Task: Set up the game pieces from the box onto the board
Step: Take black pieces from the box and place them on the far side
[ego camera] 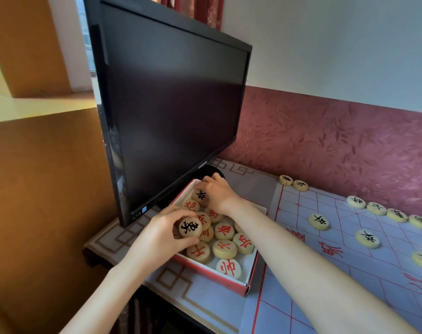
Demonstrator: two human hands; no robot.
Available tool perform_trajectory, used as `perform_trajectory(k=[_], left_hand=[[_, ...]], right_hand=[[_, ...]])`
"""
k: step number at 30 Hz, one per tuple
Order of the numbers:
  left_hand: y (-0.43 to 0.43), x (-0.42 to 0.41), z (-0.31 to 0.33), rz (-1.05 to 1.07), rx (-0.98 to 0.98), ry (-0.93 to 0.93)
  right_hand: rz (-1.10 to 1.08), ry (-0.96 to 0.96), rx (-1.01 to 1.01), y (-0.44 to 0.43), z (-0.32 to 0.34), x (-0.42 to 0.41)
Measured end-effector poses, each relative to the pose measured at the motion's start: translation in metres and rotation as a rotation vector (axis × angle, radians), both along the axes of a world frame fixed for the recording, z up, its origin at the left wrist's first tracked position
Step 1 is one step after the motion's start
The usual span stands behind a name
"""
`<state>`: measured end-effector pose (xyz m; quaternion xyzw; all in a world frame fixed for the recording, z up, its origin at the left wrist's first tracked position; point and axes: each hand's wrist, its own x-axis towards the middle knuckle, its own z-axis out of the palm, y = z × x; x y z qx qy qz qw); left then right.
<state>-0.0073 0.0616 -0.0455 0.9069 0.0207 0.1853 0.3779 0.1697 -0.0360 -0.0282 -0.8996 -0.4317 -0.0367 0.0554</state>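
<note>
A red-walled box (229,282) sits at the board's left end, holding several round wooden pieces with red characters (224,249). My left hand (161,237) grips a black-character piece (190,227) just above the box's near left side. My right hand (217,190) reaches into the far corner of the box and pinches another black-character piece (200,195). The pale cloth board (325,273) with red lines stretches to the right. Several black-character pieces (319,222) stand on it, most along the far edge.
A large black monitor (171,97) leans over the box's far left side, its base just behind my right hand. A maroon wall (337,141) runs along the board's far edge. The table's front edge drops off below the box.
</note>
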Motion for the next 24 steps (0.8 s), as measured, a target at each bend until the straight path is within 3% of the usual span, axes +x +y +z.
perform_trajectory(k=[4, 13, 18, 24], left_hand=[[-0.002, 0.002, 0.000, 0.012, 0.001, -0.006], [-0.013, 0.009, 0.004, 0.006, 0.014, -0.029], [-0.028, 0.022, 0.011, -0.016, 0.009, -0.058], [-0.051, 0.045, 0.015, -0.023, 0.033, -0.083]], right_hand=[[-0.033, 0.081, 0.071, -0.003, -0.003, -0.001], [-0.063, 0.323, 0.453, -0.047, 0.016, -0.002], [-0.165, 0.288, 0.581, -0.102, 0.040, 0.009], [-0.342, 0.284, 0.496, -0.170, 0.033, 0.031]])
